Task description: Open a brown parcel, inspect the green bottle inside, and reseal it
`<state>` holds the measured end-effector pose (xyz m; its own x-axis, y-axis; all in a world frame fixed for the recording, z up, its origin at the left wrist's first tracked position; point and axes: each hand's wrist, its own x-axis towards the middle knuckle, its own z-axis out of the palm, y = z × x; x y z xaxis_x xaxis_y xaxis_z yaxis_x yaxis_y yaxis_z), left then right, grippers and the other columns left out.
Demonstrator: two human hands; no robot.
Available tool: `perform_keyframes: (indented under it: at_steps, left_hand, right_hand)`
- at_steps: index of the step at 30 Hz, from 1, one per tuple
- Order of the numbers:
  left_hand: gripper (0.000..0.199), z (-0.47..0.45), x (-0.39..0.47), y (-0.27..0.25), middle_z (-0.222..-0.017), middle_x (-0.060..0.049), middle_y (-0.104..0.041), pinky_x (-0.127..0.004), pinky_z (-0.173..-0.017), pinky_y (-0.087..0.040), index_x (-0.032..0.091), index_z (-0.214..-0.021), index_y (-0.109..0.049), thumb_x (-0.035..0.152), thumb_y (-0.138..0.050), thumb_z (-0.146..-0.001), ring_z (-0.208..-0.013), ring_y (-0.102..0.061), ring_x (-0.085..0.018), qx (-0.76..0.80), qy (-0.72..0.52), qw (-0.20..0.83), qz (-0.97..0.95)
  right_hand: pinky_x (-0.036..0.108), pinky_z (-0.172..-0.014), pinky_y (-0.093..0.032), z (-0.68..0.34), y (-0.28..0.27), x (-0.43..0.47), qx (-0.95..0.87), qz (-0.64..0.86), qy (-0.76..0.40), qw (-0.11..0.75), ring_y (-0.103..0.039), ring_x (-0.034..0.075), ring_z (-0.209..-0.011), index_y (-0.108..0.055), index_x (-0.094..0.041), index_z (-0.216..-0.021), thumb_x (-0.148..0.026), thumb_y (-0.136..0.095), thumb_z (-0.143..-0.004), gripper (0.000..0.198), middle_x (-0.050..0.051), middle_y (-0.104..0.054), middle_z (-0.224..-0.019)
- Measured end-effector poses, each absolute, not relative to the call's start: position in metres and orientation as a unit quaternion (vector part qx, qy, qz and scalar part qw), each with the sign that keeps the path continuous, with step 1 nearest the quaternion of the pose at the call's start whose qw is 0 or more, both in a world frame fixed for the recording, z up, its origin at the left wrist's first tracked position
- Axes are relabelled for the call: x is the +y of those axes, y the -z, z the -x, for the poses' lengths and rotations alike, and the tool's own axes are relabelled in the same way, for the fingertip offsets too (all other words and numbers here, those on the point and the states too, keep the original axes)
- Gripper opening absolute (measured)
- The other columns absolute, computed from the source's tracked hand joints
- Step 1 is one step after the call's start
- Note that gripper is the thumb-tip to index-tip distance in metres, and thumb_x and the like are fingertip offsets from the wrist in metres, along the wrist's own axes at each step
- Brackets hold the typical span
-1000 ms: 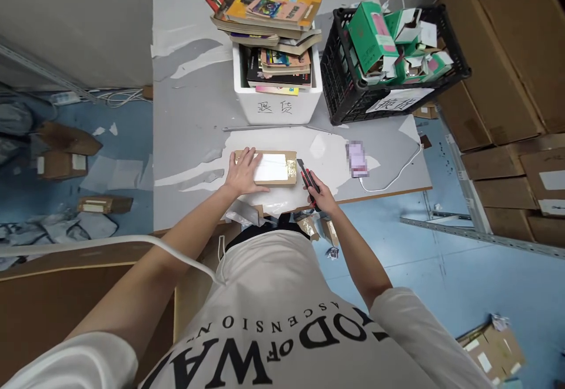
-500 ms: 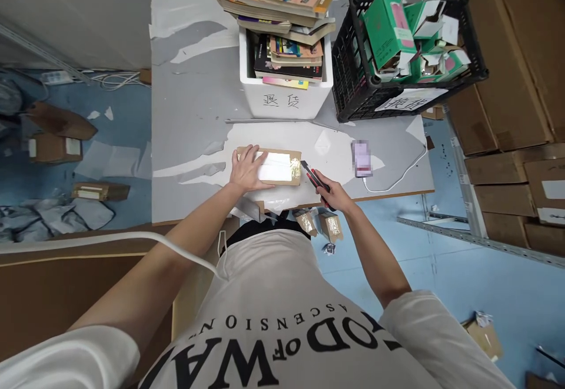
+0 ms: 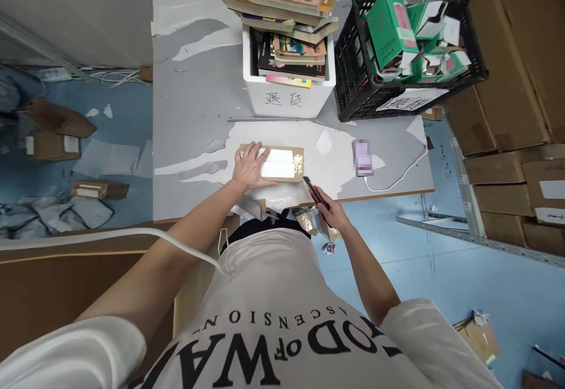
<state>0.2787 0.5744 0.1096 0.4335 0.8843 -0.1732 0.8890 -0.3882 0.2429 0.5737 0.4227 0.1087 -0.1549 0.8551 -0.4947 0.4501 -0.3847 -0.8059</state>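
A small brown cardboard box (image 3: 298, 166) with a white label and shiny tape at its right end lies on the table. My left hand (image 3: 249, 166) grips its left end, fingers across the top and thumb along the near side. A red and black utility knife (image 3: 316, 192) is wrapped in the fingers of my right hand (image 3: 334, 212). Its tip points up and left, close to the box's near right corner; whether they touch I cannot tell.
Behind the box stand a white bin (image 3: 289, 100) stacked with books and a black crate (image 3: 359, 97) of green boxes. A phone (image 3: 363, 158) on a white cable lies to the right. Large cartons (image 3: 507, 53) line the right side, and a metal rail (image 3: 477, 239) is below.
My right hand has drawn the knife slightly toward me and left, from beside the box's right end to its near corner. My left hand stays on the box.
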Motion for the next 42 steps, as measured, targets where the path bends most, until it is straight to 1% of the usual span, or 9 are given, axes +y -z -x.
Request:
perform_keyframes:
  at_steps: [7,11,15,21,24,30,33,38,42]
  left_hand:
    - [0.106,-0.273,0.574,-0.104,-0.156,-0.020,-0.021,-0.068,-0.109,0.002,0.018,-0.149,-0.027,0.074,-0.061,-0.065,-0.143,-0.013,-0.044,0.507,-0.050,0.125,-0.851]
    - [0.068,-0.264,0.559,-0.103,-0.152,-0.018,-0.031,-0.064,-0.113,-0.002,0.019,-0.140,-0.042,0.056,-0.051,-0.084,-0.143,-0.022,-0.037,0.482,-0.113,0.091,-0.864]
    - [0.045,-0.257,0.531,-0.098,-0.141,-0.018,-0.047,-0.056,-0.114,-0.019,0.016,-0.130,-0.052,0.038,-0.044,-0.091,-0.136,-0.037,-0.032,0.457,-0.111,0.098,-0.877]
    - [0.052,-0.253,0.509,-0.084,-0.140,-0.020,-0.047,-0.053,-0.112,-0.028,0.011,-0.137,-0.046,0.028,-0.047,-0.087,-0.136,-0.036,-0.033,0.463,-0.112,0.128,-0.870]
    - [0.057,-0.252,0.508,-0.081,-0.142,-0.019,-0.045,-0.052,-0.113,-0.027,0.010,-0.138,-0.044,0.027,-0.049,-0.085,-0.137,-0.034,-0.033,0.458,-0.114,0.141,-0.871]
    - [0.064,-0.253,0.514,-0.083,-0.137,-0.020,-0.048,-0.050,-0.112,-0.029,0.008,-0.134,-0.048,0.034,-0.058,-0.076,-0.130,-0.041,-0.034,0.462,-0.104,0.162,-0.866]
    - [0.069,-0.253,0.515,-0.084,-0.135,-0.020,-0.049,-0.050,-0.111,-0.029,0.007,-0.134,-0.047,0.035,-0.062,-0.073,-0.130,-0.042,-0.034,0.456,-0.105,0.171,-0.867]
    - [0.076,-0.250,0.504,-0.079,-0.144,-0.023,-0.041,-0.053,-0.113,-0.026,0.006,-0.140,-0.039,0.036,-0.062,-0.074,-0.136,-0.034,-0.036,0.449,-0.120,0.171,-0.869]
    - [0.076,-0.250,0.496,-0.078,-0.147,-0.023,-0.037,-0.055,-0.112,-0.027,0.008,-0.142,-0.038,0.033,-0.061,-0.074,-0.139,-0.030,-0.037,0.454,-0.136,0.171,-0.864]
  right_hand:
    - [0.036,-0.069,-0.051,-0.589,-0.083,0.419,-0.504,0.770,-0.366,0.135,-0.061,0.021,-0.067,-0.009,-0.019,-0.154,-0.038,-0.028,-0.095,0.065,0.007,-0.066,-0.083]
    - [0.038,-0.083,-0.046,-0.582,-0.051,0.448,-0.533,0.812,-0.234,0.030,-0.057,0.028,-0.102,-0.018,-0.017,-0.153,-0.023,-0.023,-0.093,0.060,0.018,-0.058,-0.119]
    - [0.040,-0.091,-0.042,-0.567,-0.024,0.457,-0.567,0.800,-0.188,-0.057,-0.050,0.029,-0.115,-0.024,-0.025,-0.151,-0.019,-0.031,-0.092,0.060,0.018,-0.048,-0.131]
    - [0.055,-0.099,-0.034,-0.556,-0.043,0.485,-0.580,0.806,-0.113,0.045,-0.037,0.037,-0.129,-0.030,-0.016,-0.148,-0.032,-0.034,-0.093,0.057,0.025,-0.035,-0.141]
    - [0.049,-0.104,-0.031,-0.528,-0.083,0.534,-0.687,0.713,-0.087,0.114,-0.033,0.032,-0.132,-0.028,-0.012,-0.148,-0.039,-0.032,-0.095,0.059,0.023,-0.036,-0.142]
    - [0.049,-0.108,-0.025,-0.444,-0.124,0.589,-0.871,0.484,-0.087,-0.016,-0.030,0.033,-0.136,-0.031,-0.021,-0.147,-0.042,-0.047,-0.092,0.060,0.018,-0.029,-0.152]
    - [0.045,-0.103,-0.032,-0.432,-0.129,0.598,-0.880,0.460,-0.082,-0.083,-0.043,0.030,-0.127,-0.031,-0.017,-0.146,-0.033,-0.037,-0.097,0.052,0.020,-0.042,-0.144]
    - [0.041,-0.086,-0.044,-0.440,-0.152,0.643,-0.824,0.527,-0.137,-0.156,-0.061,0.028,-0.100,-0.053,-0.020,-0.123,-0.045,-0.023,-0.099,0.047,0.015,-0.066,-0.107]
    - [0.048,-0.098,-0.037,-0.436,-0.154,0.660,-0.757,0.639,-0.089,-0.104,-0.053,0.030,-0.116,-0.053,-0.017,-0.124,-0.042,-0.038,-0.097,0.041,0.019,-0.057,-0.125]
